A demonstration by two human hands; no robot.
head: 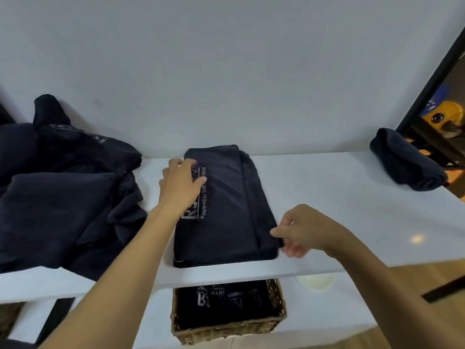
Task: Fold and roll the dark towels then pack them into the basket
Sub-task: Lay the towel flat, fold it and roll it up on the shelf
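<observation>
One wide-angle camera, worn on the head, looks forward and steeply down at the white counter (339, 197) from close above its near edge. The folded towel (226, 210) sits at centre. The wall (226, 71) fills 12 o'clock and the basket (226, 332) lies at 6 o'clock (partly under the counter's edge). The left forearm (120, 273) enters from 7 o'clock, the right forearm (377, 268) from 4.
</observation>
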